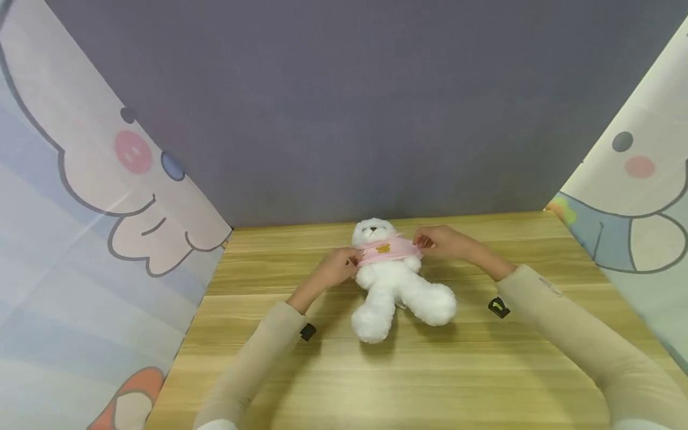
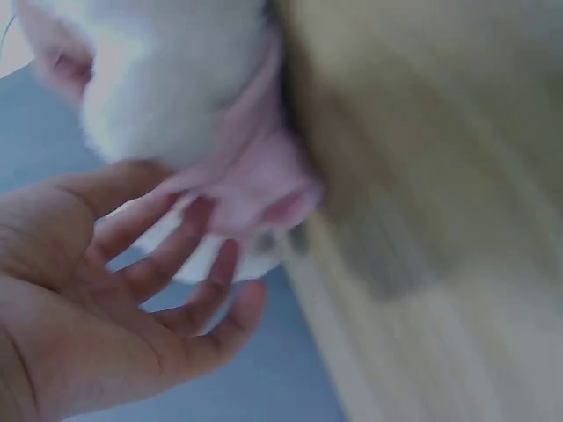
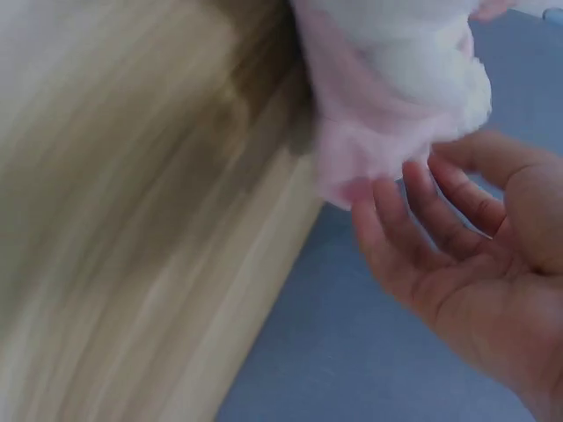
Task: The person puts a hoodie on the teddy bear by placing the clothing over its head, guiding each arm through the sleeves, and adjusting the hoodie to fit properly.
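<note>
I have my left grip [image 1: 335, 266] nearly closed, pinching one side of the pink shirt [image 1: 400, 246]. The bear [image 1: 388, 278] (face up, legs splayed) lies by the bench's [image 1: 408, 382] far edge, mid-length; my right grip [image 1: 445, 242], similarly narrowed, pinches the shirt's other side.

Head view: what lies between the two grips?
The white plush bear, pink garment across its chest, lies between the left grip and right grip in the head view.

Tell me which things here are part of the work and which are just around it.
Work: fluffy white plush bear; pink fabric shirt; bare left hand; bare right hand.

Around it: yellowish wood-grain table; plain grey backdrop; cartoon-printed side panels.
</note>
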Demonstrator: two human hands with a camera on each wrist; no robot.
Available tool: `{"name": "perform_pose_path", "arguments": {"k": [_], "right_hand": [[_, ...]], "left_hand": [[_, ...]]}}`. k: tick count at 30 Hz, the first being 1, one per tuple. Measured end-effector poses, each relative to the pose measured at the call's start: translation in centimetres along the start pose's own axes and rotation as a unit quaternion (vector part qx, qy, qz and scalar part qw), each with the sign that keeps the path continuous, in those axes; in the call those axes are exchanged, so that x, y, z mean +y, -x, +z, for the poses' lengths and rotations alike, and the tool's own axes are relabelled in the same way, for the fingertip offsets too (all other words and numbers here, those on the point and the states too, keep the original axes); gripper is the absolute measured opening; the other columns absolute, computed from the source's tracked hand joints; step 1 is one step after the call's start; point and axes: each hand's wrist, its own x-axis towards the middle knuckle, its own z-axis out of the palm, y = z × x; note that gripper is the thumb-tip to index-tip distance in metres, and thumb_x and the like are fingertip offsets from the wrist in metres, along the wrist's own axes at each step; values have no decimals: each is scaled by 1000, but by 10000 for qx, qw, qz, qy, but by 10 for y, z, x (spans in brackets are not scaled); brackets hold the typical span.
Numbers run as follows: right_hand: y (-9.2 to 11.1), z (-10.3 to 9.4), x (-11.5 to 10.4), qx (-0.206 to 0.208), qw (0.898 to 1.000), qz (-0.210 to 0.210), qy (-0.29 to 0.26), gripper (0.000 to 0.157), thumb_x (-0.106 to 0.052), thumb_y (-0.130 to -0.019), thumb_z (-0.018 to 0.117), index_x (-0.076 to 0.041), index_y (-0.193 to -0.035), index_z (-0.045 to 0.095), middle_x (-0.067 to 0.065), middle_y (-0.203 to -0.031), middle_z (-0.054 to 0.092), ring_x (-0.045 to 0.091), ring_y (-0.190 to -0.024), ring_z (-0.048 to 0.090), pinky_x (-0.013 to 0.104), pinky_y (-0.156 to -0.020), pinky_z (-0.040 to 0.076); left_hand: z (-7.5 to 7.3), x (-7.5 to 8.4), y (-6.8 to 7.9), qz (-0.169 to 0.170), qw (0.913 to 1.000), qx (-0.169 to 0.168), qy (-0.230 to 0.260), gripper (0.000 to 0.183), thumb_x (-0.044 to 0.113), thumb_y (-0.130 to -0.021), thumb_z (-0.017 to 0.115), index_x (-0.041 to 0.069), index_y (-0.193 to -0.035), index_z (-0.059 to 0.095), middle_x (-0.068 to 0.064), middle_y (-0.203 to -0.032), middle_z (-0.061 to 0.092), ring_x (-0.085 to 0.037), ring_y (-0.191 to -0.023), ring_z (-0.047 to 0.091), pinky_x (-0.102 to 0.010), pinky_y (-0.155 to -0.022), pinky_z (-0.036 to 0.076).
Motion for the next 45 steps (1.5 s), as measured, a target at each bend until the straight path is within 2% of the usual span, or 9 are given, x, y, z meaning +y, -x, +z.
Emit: {"name": "perform_pose_path", "arguments": {"k": [2,6,13,21,26,32,39,42,45], "right_hand": [[2,3,0,-169,9998,72,-31,18,-11,-89,63,-3,-105,63,8,-100,67,25,-95,63,41,-84,51],[-1,12,-2,-232,9997,-11,30,23,-18,-92,61,-3,-109,64,9,-103,68,24,-95,64,37,-82,52],[-15,16,-14,-189,9973,690,-177,27,-26,-94,58,-5,-111,63,5,-89,66,23,-78,62,39,-70,51],[-20,31,-20,835,9780,94,1911,11,-22,-91,64,-12,-88,67,-2,-72,63,12,-58,53,30,-52,45],[-14,28,-26,1150,9569,-691,2575,7,-19,-90,65,-13,-88,69,-1,-77,67,12,-59,57,30,-52,48],[1,27,-26,746,9572,-933,2638,10,-23,-89,66,-14,-86,70,-2,-82,66,13,-68,60,31,-57,51],[24,21,-19,186,9778,-100,2086,23,-36,-86,68,-13,-88,70,-1,-82,60,13,-70,53,34,-64,47],[30,21,-15,110,9852,268,1692,32,-39,-84,70,-9,-96,69,0,-82,58,14,-70,50,34,-65,45],[34,26,-10,329,9896,508,1308,39,-36,-83,72,-5,-107,65,3,-88,59,15,-76,52,35,-69,47]], "left_hand": [[-8,1,2,-140,9997,-183,67,6,11,-90,61,13,-94,65,-1,-101,66,-10,-73,55,-23,-62,46],[-15,18,-3,272,9990,-138,-330,23,22,-89,67,12,-109,64,-3,-105,63,-18,-94,58,-31,-80,48],[3,43,-21,120,9826,-435,-1802,56,59,-80,63,21,-121,52,3,-116,46,-21,-96,45,-36,-80,45],[21,60,-32,3,9672,-773,-2420,82,62,-74,67,23,-140,39,4,-134,36,-33,-119,38,-58,-91,41],[27,68,-43,-146,9588,-794,-2724,87,65,-67,71,23,-135,39,5,-129,37,-31,-112,42,-53,-83,44],[36,67,-53,-60,9715,-505,-2317,82,70,-65,69,25,-129,44,7,-131,39,-29,-114,43,-49,-82,47],[25,43,-45,1184,9913,-407,-401,50,46,-83,68,16,-121,55,3,-118,55,-16,-108,52,-30,-89,46],[16,32,-40,1071,9926,-462,339,36,31,-85,71,11,-113,61,-1,-108,61,-14,-99,56,-26,-84,48],[15,29,-39,825,9950,-531,180,39,33,-81,75,10,-110,63,-1,-103,60,-13,-92,55,-25,-80,47]]}}
